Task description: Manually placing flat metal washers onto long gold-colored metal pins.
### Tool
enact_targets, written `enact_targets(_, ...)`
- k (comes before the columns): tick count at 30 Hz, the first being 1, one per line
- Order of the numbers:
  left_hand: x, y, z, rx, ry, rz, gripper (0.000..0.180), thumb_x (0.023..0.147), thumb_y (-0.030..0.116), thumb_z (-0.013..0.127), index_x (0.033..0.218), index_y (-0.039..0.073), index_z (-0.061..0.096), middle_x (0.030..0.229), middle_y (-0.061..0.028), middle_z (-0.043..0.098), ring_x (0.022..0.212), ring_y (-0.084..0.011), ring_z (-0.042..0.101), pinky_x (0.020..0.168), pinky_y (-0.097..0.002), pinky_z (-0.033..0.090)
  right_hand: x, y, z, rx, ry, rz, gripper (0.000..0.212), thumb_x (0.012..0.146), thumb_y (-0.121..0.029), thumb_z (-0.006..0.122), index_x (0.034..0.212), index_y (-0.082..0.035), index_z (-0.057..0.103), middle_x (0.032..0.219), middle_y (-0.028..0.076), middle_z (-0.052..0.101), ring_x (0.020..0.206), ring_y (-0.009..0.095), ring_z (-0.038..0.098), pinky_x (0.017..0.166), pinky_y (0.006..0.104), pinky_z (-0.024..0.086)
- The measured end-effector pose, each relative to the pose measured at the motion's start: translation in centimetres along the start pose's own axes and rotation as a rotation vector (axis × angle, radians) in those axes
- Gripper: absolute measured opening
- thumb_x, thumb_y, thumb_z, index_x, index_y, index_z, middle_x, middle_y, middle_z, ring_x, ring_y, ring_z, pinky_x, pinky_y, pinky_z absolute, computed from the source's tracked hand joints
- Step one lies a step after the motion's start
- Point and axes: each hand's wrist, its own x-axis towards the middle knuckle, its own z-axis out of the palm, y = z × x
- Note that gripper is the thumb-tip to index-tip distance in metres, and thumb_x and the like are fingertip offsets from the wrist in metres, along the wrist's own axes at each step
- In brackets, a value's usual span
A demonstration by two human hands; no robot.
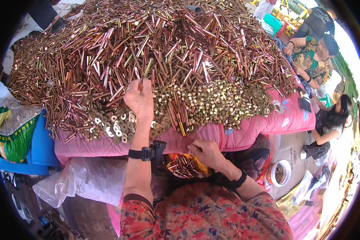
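Over the pink quilt [264, 125], the left hand [139, 100] curls, the right hand [209, 154] curls by its near edge, pinches unreadable, gold pieces [222, 98] heaped seemingly for easy reach.

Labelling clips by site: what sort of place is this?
Probably an informal outdoor work spot for small hardware: metal tubes and brass-coloured parts heaped on a pink quilt, with people nearby in bright daylight.

A pink quilted cloth [90, 147] carries heaped metal tubes [148, 40], flat washers [117, 129] and golden nuts [216, 100].
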Motion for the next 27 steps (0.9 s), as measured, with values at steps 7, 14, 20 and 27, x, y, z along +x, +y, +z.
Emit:
enact_targets(7,0.1,2.9,-4.0,-0.581,0.130,-0.160,0.013,0.088,0.017,0.061,0.086,0.004,0.058,0.073,-0.0006,0.059,0.063,-0.0050,0.052,0.056,-0.0182,0.040,1.2,-0.3,0.3,-0.051,0.070,-0.068,0.016,0.083,-0.012,0.063,0.078,0.002,0.058,0.059,0.014,0.053,0.048,0.021,0.049,0.047,0.0326,0.039)
enact_targets(14,-7.0,2.2,-9.3,-1.064,0.017,-1.123,0.023,0.095,0.030,0.049,0.096,0.007,0.054,0.071,0.0011,0.054,0.055,-0.0099,0.052,0.048,-0.0210,0.044,7.2,2.0,0.7,-0.263,0.442,-0.270,0.012,0.078,-0.007,0.064,0.086,-0.001,0.057,0.063,0.013,0.057,0.056,0.030,0.057,0.053,0.0363,0.045)
enact_targets(20,-11.9,1.7,-10.0,-1.304,-0.088,-1.513,0.020,0.094,0.017,0.049,0.103,-0.001,0.051,0.080,-0.0057,0.053,0.058,-0.0105,0.051,0.048,-0.0218,0.043,8.5,3.1,1.3,-0.238,0.297,-0.061,0.018,0.077,-0.009,0.063,0.092,-0.002,0.056,0.077,0.018,0.060,0.071,0.036,0.060,0.063,0.0417,0.049)
enact_targets(27,-13.8,0.9,-11.4,-1.402,-0.267,-1.618,0.015,0.092,0.008,0.050,0.103,-0.002,0.051,0.099,-0.0161,0.059,0.062,-0.0114,0.050,0.044,-0.0179,0.043,6.0,2.5,-0.2,-0.492,0.206,-0.126,0.018,0.075,-0.008,0.063,0.092,-0.004,0.058,0.084,0.015,0.055,0.078,0.034,0.058,0.067,0.0416,0.049)
